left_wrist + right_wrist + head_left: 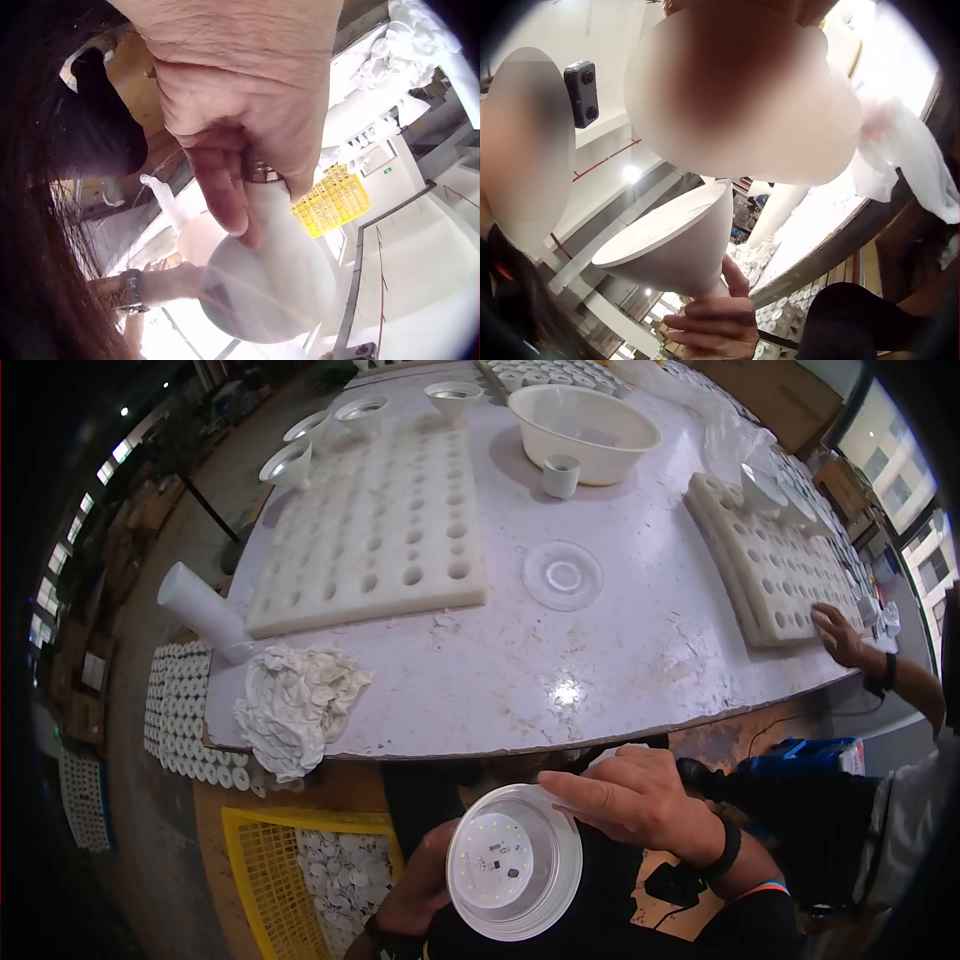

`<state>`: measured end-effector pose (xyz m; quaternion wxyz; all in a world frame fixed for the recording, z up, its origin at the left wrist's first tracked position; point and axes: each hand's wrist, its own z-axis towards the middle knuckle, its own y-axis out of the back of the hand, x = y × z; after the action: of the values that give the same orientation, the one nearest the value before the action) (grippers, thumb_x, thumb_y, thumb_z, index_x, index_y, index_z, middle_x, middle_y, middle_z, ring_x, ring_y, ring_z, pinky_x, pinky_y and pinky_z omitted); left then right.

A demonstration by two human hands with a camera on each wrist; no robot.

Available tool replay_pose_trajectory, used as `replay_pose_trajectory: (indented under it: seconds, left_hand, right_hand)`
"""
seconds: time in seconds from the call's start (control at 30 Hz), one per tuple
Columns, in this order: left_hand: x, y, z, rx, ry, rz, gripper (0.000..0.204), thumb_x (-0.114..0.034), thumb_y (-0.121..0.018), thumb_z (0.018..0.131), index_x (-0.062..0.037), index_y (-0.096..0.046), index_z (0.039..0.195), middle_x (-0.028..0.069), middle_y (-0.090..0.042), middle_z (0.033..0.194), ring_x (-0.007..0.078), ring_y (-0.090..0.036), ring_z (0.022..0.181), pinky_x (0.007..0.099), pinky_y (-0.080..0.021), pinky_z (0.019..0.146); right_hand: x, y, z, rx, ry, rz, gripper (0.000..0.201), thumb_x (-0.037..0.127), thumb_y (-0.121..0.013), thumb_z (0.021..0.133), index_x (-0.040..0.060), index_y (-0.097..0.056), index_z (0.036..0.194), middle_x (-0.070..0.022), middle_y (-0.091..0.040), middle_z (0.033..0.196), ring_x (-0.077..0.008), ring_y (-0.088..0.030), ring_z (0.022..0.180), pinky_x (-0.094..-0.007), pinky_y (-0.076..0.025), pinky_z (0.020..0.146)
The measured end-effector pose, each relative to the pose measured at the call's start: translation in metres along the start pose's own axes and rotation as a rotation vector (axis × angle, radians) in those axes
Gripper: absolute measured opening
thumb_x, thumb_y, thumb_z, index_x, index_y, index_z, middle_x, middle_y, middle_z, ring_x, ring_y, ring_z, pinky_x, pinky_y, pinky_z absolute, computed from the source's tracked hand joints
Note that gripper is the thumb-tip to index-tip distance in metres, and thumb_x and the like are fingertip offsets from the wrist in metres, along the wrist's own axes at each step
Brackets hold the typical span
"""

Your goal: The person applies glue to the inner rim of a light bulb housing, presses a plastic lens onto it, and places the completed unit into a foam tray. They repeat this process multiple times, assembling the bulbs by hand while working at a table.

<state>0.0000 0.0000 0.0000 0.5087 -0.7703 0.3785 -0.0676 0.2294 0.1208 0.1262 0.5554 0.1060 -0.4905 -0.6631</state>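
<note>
My left hand (432,865) grips a white, cone-shaped LED lamp (562,860) by its narrow end. A round LED board (490,860) sits inside the open wide face, which is turned up toward the head camera. In the left wrist view, the thumb and fingers close around the neck by a metal base (262,173). The right wrist view shows the lamp's flared side and the left fingers under it. My right hand (645,805) is at the rim, index finger stretched over the edge. Its other fingers curl around a white cloth (907,154); a blurred patch hides part of that hand.
On the table (450,700) stand a foam tray (370,520) with holes, a white basin (585,430), a small cup (561,477), a clear disc (563,575) and a crumpled cloth (298,705). A yellow crate (260,880) is below. Another person's hand (840,635) touches stacked trays.
</note>
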Motion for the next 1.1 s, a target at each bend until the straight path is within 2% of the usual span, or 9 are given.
replay_pose_trajectory:
  seconds: [0.07, 0.1, 0.17, 0.47, 0.6, 0.9, 0.97, 1.0, 1.1]
  left_hand:
    - [-0.001, -0.01, -0.001, -0.136, -0.025, 0.06, 0.048, -0.032, -0.047, 0.091, 0.002, -0.047, 0.123, 0.0131, -0.059, 0.112, 0.019, -0.061, 0.098, 0.0306, -0.052, 0.083]
    - [0.0, -0.011, -0.002, -0.14, -0.019, 0.056, 0.048, -0.032, -0.047, 0.091, 0.002, -0.047, 0.123, 0.0131, -0.059, 0.112, 0.019, -0.061, 0.098, 0.0306, -0.052, 0.083]
    - [-0.003, -0.011, 0.001, 0.039, -0.045, -0.07, 0.041, -0.025, -0.04, 0.095, -0.0027, -0.038, 0.129, 0.0155, -0.046, 0.128, 0.0242, -0.047, 0.118, 0.0391, -0.041, 0.099]
    - [-0.016, -0.04, 0.004, 0.227, -0.214, -0.064, 0.05, -0.038, -0.033, 0.095, -0.0066, -0.031, 0.134, 0.0154, -0.041, 0.133, 0.0259, -0.044, 0.121, 0.0414, -0.036, 0.103]
    - [-0.018, -0.047, 0.003, 0.247, -0.22, -0.069, 0.051, -0.04, -0.036, 0.095, -0.0073, -0.032, 0.134, 0.0148, -0.041, 0.132, 0.0252, -0.044, 0.12, 0.0405, -0.036, 0.103]
    - [-0.019, -0.038, 0.003, 0.047, -0.244, 0.003, 0.046, -0.036, -0.038, 0.095, -0.007, -0.036, 0.132, 0.0131, -0.046, 0.128, 0.024, -0.046, 0.117, 0.039, -0.038, 0.1]
    - [-0.024, -0.039, 0.006, 0.099, -0.198, 0.034, 0.046, -0.035, -0.037, 0.096, -0.0071, -0.036, 0.132, 0.0132, -0.045, 0.129, 0.0242, -0.045, 0.118, 0.0393, -0.038, 0.101]
    - [-0.026, -0.051, 0.003, 0.167, -0.201, -0.085, 0.045, -0.035, -0.036, 0.096, -0.0074, -0.036, 0.132, 0.0128, -0.045, 0.129, 0.0231, -0.046, 0.118, 0.039, -0.038, 0.101]
    - [-0.025, -0.049, 0.003, 0.181, -0.185, -0.08, 0.045, -0.035, -0.036, 0.096, -0.0074, -0.037, 0.132, 0.0128, -0.045, 0.129, 0.0231, -0.046, 0.118, 0.0391, -0.038, 0.101]
  right_hand:
    - [0.001, 0.002, 0.001, 0.0, 0.021, -0.048, 0.043, 0.012, -0.077, 0.067, 0.0103, -0.064, 0.107, 0.002, -0.051, 0.06, -0.012, -0.049, 0.048, -0.0247, -0.037, 0.042]
    - [0.002, 0.003, -0.001, 0.004, 0.015, -0.044, 0.043, 0.012, -0.077, 0.067, 0.0103, -0.064, 0.107, 0.002, -0.051, 0.06, -0.012, -0.049, 0.048, -0.0247, -0.037, 0.042]
    - [0.0, 0.004, 0.0, -0.015, 0.034, -0.055, 0.041, 0.01, -0.077, 0.065, 0.0089, -0.065, 0.104, 0.002, -0.05, 0.059, -0.0117, -0.048, 0.047, -0.0244, -0.037, 0.042]
    - [0.0, 0.008, -0.001, -0.004, 0.072, -0.042, 0.036, 0.006, -0.074, 0.064, 0.0054, -0.065, 0.099, 0.0018, -0.046, 0.058, -0.0108, -0.045, 0.046, -0.0244, -0.036, 0.041]
    - [-0.001, 0.007, -0.001, -0.019, 0.095, -0.034, 0.034, 0.005, -0.073, 0.065, 0.0046, -0.064, 0.098, 0.0019, -0.045, 0.058, -0.0108, -0.043, 0.046, -0.0246, -0.035, 0.041]
    - [-0.002, 0.009, -0.003, -0.007, 0.096, -0.067, 0.028, 0.011, -0.064, 0.066, 0.0061, -0.063, 0.093, 0.0011, -0.049, 0.061, -0.0122, -0.045, 0.045, -0.026, -0.036, 0.042]
    - [-0.002, 0.009, -0.004, -0.007, 0.118, -0.052, 0.027, 0.011, -0.065, 0.066, 0.0057, -0.062, 0.092, 0.0008, -0.049, 0.061, -0.0126, -0.045, 0.045, -0.0262, -0.036, 0.041]
    - [-0.001, 0.009, -0.004, -0.016, 0.098, -0.037, 0.026, 0.011, -0.064, 0.066, 0.0062, -0.061, 0.091, 0.0007, -0.048, 0.061, -0.0126, -0.045, 0.045, -0.0265, -0.037, 0.041]
    - [-0.002, 0.006, -0.007, -0.031, 0.086, -0.023, 0.024, 0.012, -0.065, 0.066, 0.0073, -0.061, 0.09, 0.0006, -0.047, 0.06, -0.0128, -0.045, 0.044, -0.0265, -0.037, 0.041]
